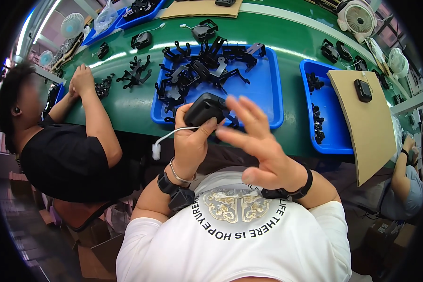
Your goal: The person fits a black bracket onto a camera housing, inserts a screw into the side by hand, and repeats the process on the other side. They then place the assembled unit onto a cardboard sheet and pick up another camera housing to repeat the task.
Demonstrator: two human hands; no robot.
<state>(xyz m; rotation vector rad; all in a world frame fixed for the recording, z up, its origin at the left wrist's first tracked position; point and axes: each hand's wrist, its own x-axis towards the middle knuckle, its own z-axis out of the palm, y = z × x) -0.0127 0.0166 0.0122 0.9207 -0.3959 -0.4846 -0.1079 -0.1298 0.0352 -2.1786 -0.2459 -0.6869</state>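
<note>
My left hand [191,145] grips a rounded black plastic housing [205,109] in front of my chest. From it a white cable runs left and ends in a small white connector [156,151] that hangs free. Beside the housing, on its right, my right hand [263,148] has its fingers spread and slightly blurred by motion. It holds nothing that I can see. Just beyond both hands lies a blue tray [263,84] with a heap of black brackets [197,70] mostly in its left half.
Loose brackets [135,73] lie left of the tray on the green table [131,110]. A second blue tray [333,127] with small black parts stands right, partly under a cardboard sheet [366,122] bearing a black housing [363,90]. A co-worker [66,141] sits at left, another person [402,183] at right.
</note>
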